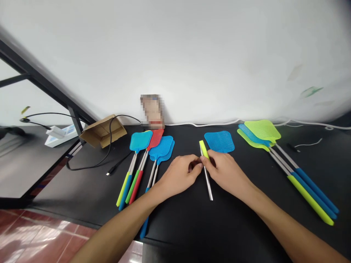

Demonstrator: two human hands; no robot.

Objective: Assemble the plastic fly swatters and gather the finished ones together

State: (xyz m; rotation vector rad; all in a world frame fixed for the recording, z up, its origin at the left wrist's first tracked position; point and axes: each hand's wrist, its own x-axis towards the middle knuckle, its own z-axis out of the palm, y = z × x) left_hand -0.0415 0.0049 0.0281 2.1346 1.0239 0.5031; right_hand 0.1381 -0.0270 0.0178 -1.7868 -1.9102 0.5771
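In the middle of the table, a fly swatter handle [203, 146] with a yellow-green grip and a silver metal rod [208, 188] points toward me. My right hand [229, 171] is closed around the yellow-green grip. Curled in from the other side, my left hand [179, 173] has its fingers and thumb closed at the rod, just below the grip. Just behind my right hand lies a blue fly swatter head [219, 141]; whether it has a handle attached is hidden.
Several fly swatters [141, 140] with blue and red heads lie left; more with yellow-green and blue heads [261, 130] lie right. Back left are an open cardboard box [105, 132], a black cable [109, 146] and a power strip [67, 134]. A pixelated item [153, 111] leans on the wall.
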